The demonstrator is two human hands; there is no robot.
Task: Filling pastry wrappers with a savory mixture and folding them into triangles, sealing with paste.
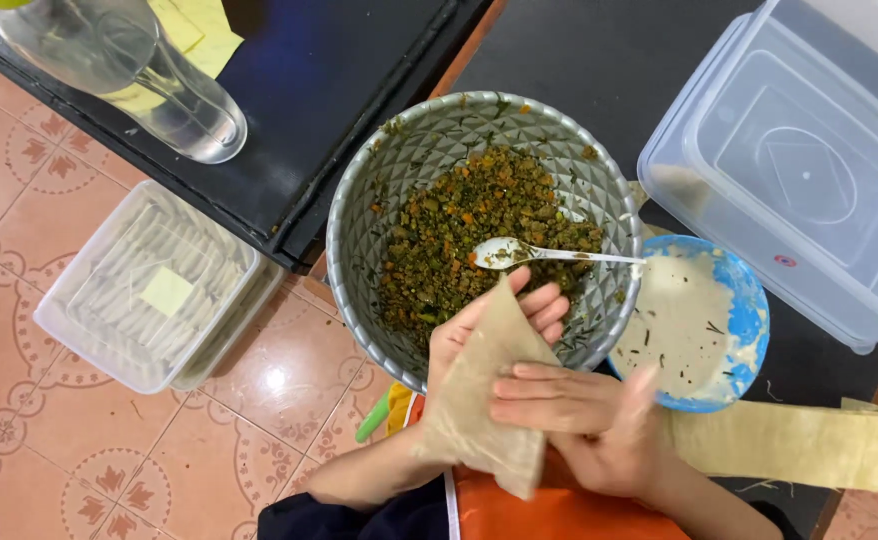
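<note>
My left hand (pixel 544 308) lies palm up under a thin beige pastry sheet (pixel 487 400) folded to a point, fingertips showing past its upper edge. My right hand (pixel 584 415) presses on the sheet from the right, fingers laid flat across it. Just above the hands stands a grey patterned metal bowl (pixel 399 190) of brown-green minced filling (pixel 469 230) with orange bits. A white spoon (pixel 519 252) rests in the filling, handle pointing right over the rim.
A blue bowl (pixel 749 320) with white paste sits right of the hands. More pastry strips (pixel 789 445) lie beside it. Clear plastic containers (pixel 809 160) stand top right, another lidded tub (pixel 149 290) on the tiled floor left, a clear bottle (pixel 149 80) top left.
</note>
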